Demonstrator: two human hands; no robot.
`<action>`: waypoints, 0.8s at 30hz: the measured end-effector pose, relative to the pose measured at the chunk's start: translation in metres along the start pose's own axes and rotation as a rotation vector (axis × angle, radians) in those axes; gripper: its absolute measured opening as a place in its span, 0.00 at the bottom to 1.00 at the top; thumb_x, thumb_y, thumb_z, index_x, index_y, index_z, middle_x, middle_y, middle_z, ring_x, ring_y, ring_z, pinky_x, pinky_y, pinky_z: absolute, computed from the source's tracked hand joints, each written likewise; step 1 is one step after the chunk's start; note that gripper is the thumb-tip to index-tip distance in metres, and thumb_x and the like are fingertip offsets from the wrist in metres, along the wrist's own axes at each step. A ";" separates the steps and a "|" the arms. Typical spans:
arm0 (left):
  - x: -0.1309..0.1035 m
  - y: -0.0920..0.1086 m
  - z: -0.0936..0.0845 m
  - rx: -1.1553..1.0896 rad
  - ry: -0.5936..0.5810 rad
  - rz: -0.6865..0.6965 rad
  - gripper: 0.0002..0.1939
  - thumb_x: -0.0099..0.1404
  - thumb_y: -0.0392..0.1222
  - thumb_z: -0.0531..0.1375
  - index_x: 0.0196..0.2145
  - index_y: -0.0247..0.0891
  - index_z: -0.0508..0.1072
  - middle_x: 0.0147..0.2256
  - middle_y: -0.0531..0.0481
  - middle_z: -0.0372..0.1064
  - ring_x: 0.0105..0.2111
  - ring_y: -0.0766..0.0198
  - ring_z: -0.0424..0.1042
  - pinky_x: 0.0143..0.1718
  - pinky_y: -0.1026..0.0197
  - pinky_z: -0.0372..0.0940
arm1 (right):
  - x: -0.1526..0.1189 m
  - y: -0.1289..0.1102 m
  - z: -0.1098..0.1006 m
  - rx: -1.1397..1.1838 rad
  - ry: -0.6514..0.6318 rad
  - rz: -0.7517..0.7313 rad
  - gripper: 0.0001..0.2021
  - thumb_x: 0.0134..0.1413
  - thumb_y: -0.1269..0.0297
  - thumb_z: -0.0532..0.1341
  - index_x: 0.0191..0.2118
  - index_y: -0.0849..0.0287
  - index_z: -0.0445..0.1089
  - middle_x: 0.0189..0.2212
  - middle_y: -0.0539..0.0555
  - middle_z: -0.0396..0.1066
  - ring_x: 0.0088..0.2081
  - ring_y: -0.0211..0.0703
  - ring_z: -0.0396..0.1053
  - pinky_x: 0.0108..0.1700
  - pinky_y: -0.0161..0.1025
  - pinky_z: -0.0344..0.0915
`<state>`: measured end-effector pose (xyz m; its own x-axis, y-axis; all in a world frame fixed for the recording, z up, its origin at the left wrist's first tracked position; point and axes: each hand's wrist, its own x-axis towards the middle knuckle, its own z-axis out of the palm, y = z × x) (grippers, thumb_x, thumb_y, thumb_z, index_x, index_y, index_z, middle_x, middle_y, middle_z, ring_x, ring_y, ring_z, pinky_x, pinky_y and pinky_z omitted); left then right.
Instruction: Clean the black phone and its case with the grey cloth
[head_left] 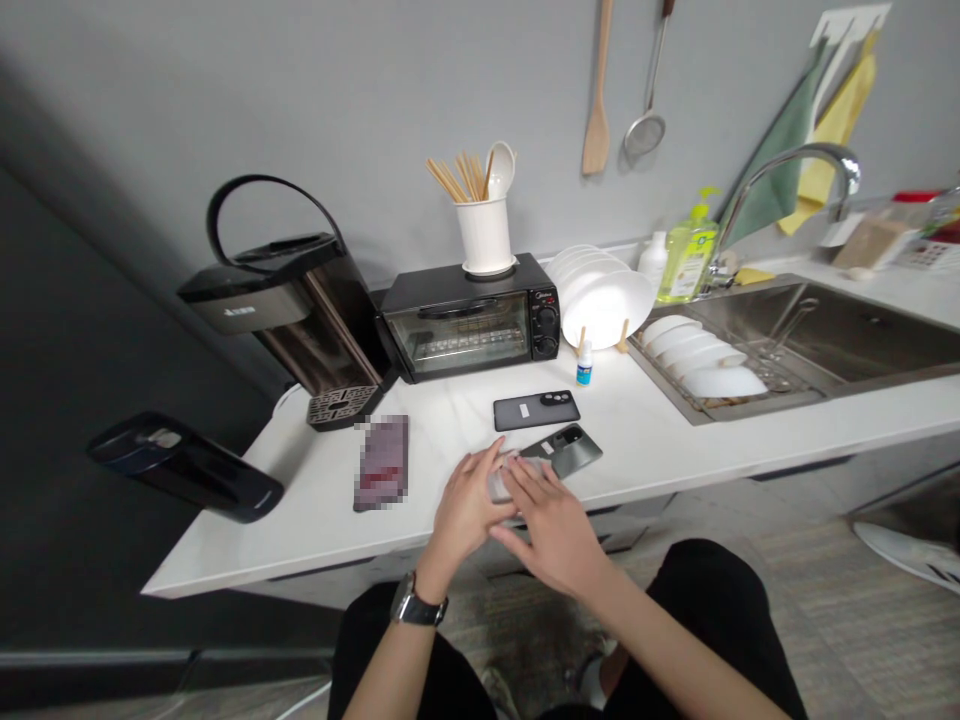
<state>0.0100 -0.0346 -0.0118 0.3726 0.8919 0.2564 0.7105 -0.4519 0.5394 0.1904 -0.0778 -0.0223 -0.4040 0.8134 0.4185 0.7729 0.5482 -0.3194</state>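
My left hand (469, 502), with a dark-strapped watch on the wrist, grips a pale, cloth-like piece (499, 486) at the counter's front edge. Over the same piece lie the fingers of my right hand (559, 530), pressing it against the left, so most of it is hidden. Just beyond my right fingertips lies a dark grey phone (577, 455), camera side up, its left end partly covered. Behind it is a black-edged phone case or cased phone (517, 411). A small white and blue bottle (584, 368) stands upright farther back.
A blurred-out purplish phone-shaped item (386, 465) lies left on the white counter (442, 420). A dark flask (187, 465), water dispenser (300, 310) and toaster oven (472, 325) stand around it. Right are racked plates (607, 305) and a sink (840, 330) with bowls (724, 380).
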 end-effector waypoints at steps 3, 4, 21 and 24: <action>0.000 0.003 -0.002 0.006 -0.013 0.022 0.49 0.59 0.39 0.72 0.72 0.52 0.54 0.61 0.50 0.72 0.63 0.51 0.67 0.66 0.44 0.61 | -0.014 -0.006 -0.003 0.029 -0.035 -0.034 0.30 0.72 0.49 0.56 0.71 0.61 0.60 0.70 0.60 0.61 0.70 0.54 0.59 0.72 0.60 0.54; 0.000 0.004 -0.003 0.010 -0.014 0.023 0.49 0.59 0.40 0.73 0.71 0.52 0.55 0.62 0.50 0.72 0.63 0.51 0.67 0.66 0.43 0.60 | -0.020 0.005 -0.007 0.012 -0.033 -0.027 0.29 0.72 0.51 0.55 0.71 0.60 0.59 0.70 0.59 0.60 0.70 0.54 0.59 0.72 0.59 0.55; -0.001 0.004 -0.002 0.026 -0.034 0.053 0.44 0.62 0.43 0.71 0.70 0.50 0.57 0.64 0.50 0.68 0.64 0.52 0.65 0.69 0.45 0.57 | -0.022 0.009 -0.008 0.025 -0.048 -0.009 0.31 0.71 0.47 0.56 0.71 0.59 0.60 0.70 0.60 0.59 0.71 0.55 0.57 0.72 0.61 0.54; 0.000 0.006 -0.003 0.015 -0.025 0.047 0.45 0.60 0.48 0.73 0.69 0.51 0.59 0.63 0.50 0.69 0.63 0.50 0.66 0.67 0.45 0.59 | -0.031 0.054 -0.021 -0.082 0.025 0.113 0.28 0.73 0.52 0.53 0.72 0.56 0.58 0.70 0.59 0.59 0.72 0.57 0.56 0.70 0.64 0.56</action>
<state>0.0126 -0.0371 -0.0059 0.4202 0.8690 0.2614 0.7007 -0.4938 0.5149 0.2552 -0.0771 -0.0342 -0.3005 0.8635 0.4051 0.8509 0.4346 -0.2952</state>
